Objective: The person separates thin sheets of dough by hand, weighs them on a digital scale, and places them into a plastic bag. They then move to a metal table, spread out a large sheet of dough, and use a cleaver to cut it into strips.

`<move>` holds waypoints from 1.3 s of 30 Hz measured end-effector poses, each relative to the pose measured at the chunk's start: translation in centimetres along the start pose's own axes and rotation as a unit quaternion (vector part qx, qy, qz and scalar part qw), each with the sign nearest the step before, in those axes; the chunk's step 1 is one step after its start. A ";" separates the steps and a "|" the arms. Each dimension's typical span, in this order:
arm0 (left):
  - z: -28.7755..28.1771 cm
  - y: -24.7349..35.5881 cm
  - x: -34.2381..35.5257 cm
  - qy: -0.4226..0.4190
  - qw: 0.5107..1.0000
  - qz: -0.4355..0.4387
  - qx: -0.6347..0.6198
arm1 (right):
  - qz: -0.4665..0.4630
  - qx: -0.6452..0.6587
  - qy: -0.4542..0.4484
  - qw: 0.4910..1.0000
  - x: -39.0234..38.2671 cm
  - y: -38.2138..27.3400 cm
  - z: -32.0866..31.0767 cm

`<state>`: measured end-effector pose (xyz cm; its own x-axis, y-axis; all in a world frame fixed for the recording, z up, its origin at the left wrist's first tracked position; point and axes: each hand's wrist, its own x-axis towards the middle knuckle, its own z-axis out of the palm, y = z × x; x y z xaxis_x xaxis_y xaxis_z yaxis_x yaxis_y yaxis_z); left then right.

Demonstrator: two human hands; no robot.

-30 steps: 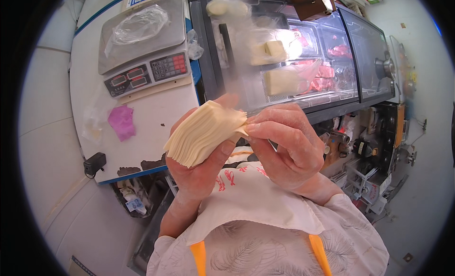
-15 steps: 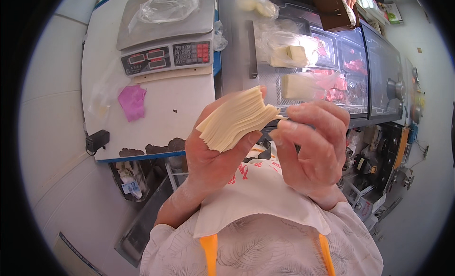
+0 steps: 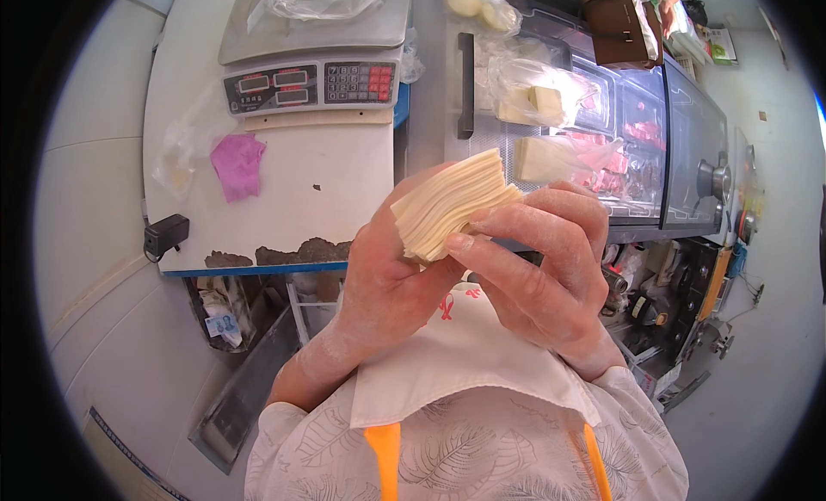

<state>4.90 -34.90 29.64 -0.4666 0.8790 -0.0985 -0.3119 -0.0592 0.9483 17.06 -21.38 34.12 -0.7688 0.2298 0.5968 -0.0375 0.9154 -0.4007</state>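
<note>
A thick stack of thin, pale dough sheets (image 3: 449,200) is held up in front of my apron (image 3: 465,372). My left hand (image 3: 387,286) grips the stack from the left and underneath, its fingers mostly hidden behind it. My right hand (image 3: 551,273) is curled at the stack's right edge, index finger and thumb pressed on the edges of the sheets. Beyond them, a plastic-wrapped pale block (image 3: 539,157) lies in the display case (image 3: 667,157).
A digital scale (image 3: 311,83), pink cloth (image 3: 237,166) and black adapter (image 3: 166,235) are on the white worktop (image 3: 335,191). Bagged pale rounds (image 3: 482,9) lie atop the case. Another person's hand (image 3: 667,3) is by a brown box (image 3: 619,27). Cluttered equipment (image 3: 662,294) stands below right.
The stack shifts right and slightly up and is turned a little. My right fingers move along its edge to lower on its front. Another person's hand appears at the top right.
</note>
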 end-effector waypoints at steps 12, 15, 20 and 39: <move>-0.5 1.5 0.6 -0.029 0.983 -0.146 -0.110 | 0.044 0.064 -0.019 0.997 0.8 1.9 0.7; -0.5 1.1 0.5 -0.017 0.984 -0.141 -0.111 | 0.043 0.051 -0.016 0.998 0.7 1.9 1.0; -0.4 0.8 0.3 -0.012 0.985 -0.119 -0.124 | 0.133 0.082 -0.028 0.987 0.2 0.6 0.5; -0.7 2.1 0.7 -0.057 0.953 -0.172 -0.242 | 0.400 0.333 -0.062 0.852 0.2 0.5 0.1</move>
<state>3.36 -34.73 31.39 -0.1838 0.9299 -0.3185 -0.7884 0.0540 0.6128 16.88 -20.94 34.00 -0.7778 0.6181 -0.1137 0.2079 0.0824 -0.9747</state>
